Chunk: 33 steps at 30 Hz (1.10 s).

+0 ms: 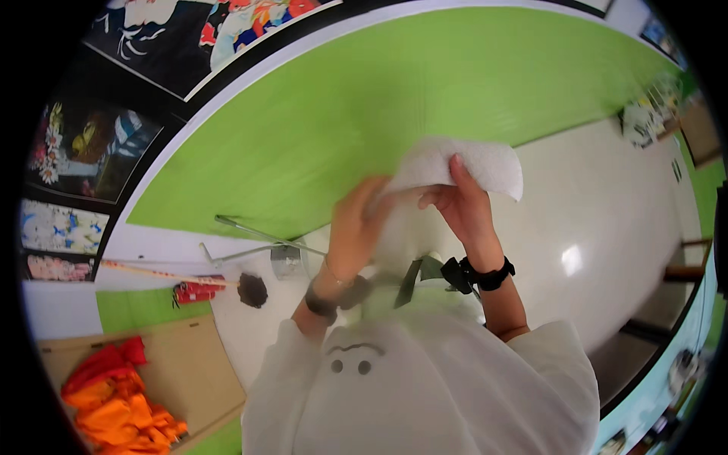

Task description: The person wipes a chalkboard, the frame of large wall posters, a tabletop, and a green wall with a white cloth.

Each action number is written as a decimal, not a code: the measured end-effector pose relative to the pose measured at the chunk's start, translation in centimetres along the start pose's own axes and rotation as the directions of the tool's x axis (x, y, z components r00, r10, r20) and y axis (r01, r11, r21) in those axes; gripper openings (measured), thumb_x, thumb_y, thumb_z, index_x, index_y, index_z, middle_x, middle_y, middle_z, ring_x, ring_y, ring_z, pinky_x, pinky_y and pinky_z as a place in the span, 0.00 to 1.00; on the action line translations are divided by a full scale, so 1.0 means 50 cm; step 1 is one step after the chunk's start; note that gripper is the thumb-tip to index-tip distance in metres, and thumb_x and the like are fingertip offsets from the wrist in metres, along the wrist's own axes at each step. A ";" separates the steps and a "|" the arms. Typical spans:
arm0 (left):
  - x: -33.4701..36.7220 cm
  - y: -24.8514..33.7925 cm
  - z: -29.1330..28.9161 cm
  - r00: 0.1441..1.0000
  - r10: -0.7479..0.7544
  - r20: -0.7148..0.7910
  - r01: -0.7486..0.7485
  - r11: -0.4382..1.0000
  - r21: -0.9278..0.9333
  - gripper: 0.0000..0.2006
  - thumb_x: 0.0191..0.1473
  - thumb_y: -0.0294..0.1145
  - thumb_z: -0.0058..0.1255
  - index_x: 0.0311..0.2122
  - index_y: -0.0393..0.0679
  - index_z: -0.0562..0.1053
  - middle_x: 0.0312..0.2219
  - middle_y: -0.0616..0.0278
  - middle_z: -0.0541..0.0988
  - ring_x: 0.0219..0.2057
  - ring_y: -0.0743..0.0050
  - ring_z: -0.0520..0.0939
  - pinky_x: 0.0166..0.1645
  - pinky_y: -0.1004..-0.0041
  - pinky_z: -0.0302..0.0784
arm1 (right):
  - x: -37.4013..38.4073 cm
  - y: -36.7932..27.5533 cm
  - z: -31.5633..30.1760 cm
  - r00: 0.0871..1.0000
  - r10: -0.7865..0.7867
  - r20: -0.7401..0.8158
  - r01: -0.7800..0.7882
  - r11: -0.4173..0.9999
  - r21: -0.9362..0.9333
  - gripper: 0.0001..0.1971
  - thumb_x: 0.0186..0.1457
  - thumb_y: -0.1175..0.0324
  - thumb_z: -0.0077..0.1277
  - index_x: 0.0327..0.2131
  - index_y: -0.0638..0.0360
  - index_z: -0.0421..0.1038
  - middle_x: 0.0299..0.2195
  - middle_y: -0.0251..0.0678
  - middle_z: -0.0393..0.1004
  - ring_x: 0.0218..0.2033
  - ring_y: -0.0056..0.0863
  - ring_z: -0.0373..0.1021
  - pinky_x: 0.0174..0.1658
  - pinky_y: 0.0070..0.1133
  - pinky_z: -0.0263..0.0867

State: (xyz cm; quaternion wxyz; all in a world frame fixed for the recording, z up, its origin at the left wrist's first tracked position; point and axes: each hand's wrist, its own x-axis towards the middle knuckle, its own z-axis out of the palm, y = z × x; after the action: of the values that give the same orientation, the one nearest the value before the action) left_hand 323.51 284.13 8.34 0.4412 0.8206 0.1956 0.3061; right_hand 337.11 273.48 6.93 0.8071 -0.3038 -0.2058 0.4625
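Note:
A white folded cloth, soft and slightly textured, is held up in front of the green wall. My right hand pinches its lower edge, with the thumb lying on the front side. Close to the cloth's left end is my left hand, smeared by motion. Whether those fingers grip the cloth cannot be made out. Black bands sit on both wrists, the right one showing more sharply.
The green wall rises ahead, pictures above it. Down left are a metal-handled dustpan, a broom with a dark head, a red fire extinguisher and orange-red fabric on a tan board. Pale tiled floor spreads right.

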 end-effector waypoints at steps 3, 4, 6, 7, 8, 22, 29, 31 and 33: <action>0.045 -0.004 -0.007 0.998 -0.056 -0.020 0.057 0.997 0.045 0.06 0.50 0.24 0.49 0.34 0.36 0.69 0.18 0.70 0.67 0.20 0.89 0.61 0.22 0.85 0.56 | 0.079 -0.005 -0.020 0.998 0.001 0.058 -0.003 1.000 0.027 0.18 0.59 0.58 0.36 0.44 0.64 0.63 0.36 0.42 0.72 0.32 0.33 0.72 0.26 0.25 0.69; 0.055 -0.001 -0.013 0.996 -0.079 -0.046 0.082 0.995 0.057 0.06 0.50 0.24 0.49 0.34 0.36 0.69 0.18 0.70 0.67 0.20 0.89 0.61 0.22 0.85 0.56 | 0.101 -0.006 -0.018 0.994 -0.001 0.105 0.002 1.000 -0.015 0.18 0.59 0.58 0.36 0.44 0.64 0.63 0.36 0.42 0.72 0.32 0.33 0.72 0.26 0.25 0.69; 0.091 -0.014 -0.012 0.987 -0.148 -0.059 0.141 0.984 -0.107 0.04 0.52 0.25 0.48 0.32 0.36 0.69 0.17 0.74 0.63 0.19 0.91 0.58 0.22 0.84 0.52 | 0.149 0.008 -0.025 0.996 0.022 0.083 -0.020 0.999 -0.025 0.19 0.59 0.58 0.37 0.44 0.64 0.62 0.37 0.42 0.72 0.32 0.33 0.72 0.27 0.25 0.69; 0.107 -0.026 -0.019 0.984 -0.157 -0.081 0.148 0.984 -0.102 0.04 0.52 0.25 0.48 0.32 0.36 0.69 0.17 0.74 0.63 0.19 0.91 0.58 0.22 0.84 0.52 | 0.174 0.017 -0.027 0.999 0.017 0.045 -0.016 0.999 -0.040 0.19 0.59 0.58 0.37 0.45 0.64 0.62 0.37 0.42 0.71 0.32 0.33 0.72 0.27 0.26 0.69; 0.122 -0.042 -0.029 0.982 -0.180 -0.058 0.169 0.972 -0.165 0.04 0.52 0.26 0.48 0.32 0.36 0.69 0.18 0.75 0.64 0.20 0.91 0.58 0.22 0.85 0.52 | 0.197 0.024 -0.027 0.998 0.032 0.061 -0.029 0.999 -0.042 0.19 0.59 0.58 0.37 0.45 0.64 0.62 0.37 0.42 0.71 0.32 0.33 0.72 0.27 0.26 0.69; 0.279 -0.295 -0.272 0.936 -0.350 -0.043 0.306 0.866 -0.396 0.06 0.54 0.25 0.45 0.33 0.33 0.71 0.21 0.74 0.69 0.23 0.92 0.63 0.26 0.86 0.56 | 0.486 0.144 0.138 0.993 0.014 0.116 0.055 0.820 -0.570 0.14 0.58 0.60 0.43 0.38 0.62 0.65 0.32 0.31 0.69 0.32 0.19 0.65 0.35 0.17 0.61; 0.257 -0.404 -0.440 0.907 -0.390 -0.157 0.334 0.895 -0.295 0.06 0.54 0.25 0.45 0.30 0.33 0.71 0.22 0.73 0.71 0.24 0.91 0.65 0.28 0.86 0.58 | 0.606 0.281 0.242 0.904 0.368 0.218 -0.170 0.777 -0.605 0.17 0.59 0.55 0.39 0.37 0.60 0.68 0.29 0.30 0.70 0.33 0.15 0.64 0.37 0.16 0.60; 0.240 -0.421 -0.476 0.860 -0.466 -0.209 0.386 0.860 -0.333 0.06 0.53 0.26 0.46 0.29 0.34 0.70 0.21 0.75 0.69 0.24 0.91 0.64 0.28 0.86 0.57 | 0.641 0.353 0.238 0.861 0.435 0.264 -0.182 0.747 -0.640 0.20 0.58 0.52 0.39 0.36 0.61 0.68 0.29 0.32 0.72 0.32 0.18 0.68 0.34 0.15 0.62; 0.236 -0.448 -0.489 0.883 -0.407 -0.234 0.324 0.889 -0.324 0.07 0.54 0.28 0.45 0.29 0.36 0.70 0.21 0.76 0.68 0.23 0.92 0.62 0.26 0.86 0.55 | 0.670 0.378 0.248 0.828 0.485 0.281 -0.189 0.714 -0.675 0.23 0.57 0.49 0.40 0.36 0.63 0.69 0.29 0.34 0.75 0.32 0.20 0.72 0.32 0.15 0.64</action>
State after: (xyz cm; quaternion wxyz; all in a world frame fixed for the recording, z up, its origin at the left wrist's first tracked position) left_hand 314.55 317.82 3.67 0.5671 0.6435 0.3674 0.3598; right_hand 334.09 313.72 4.82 0.4916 -0.4724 -0.4616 0.5675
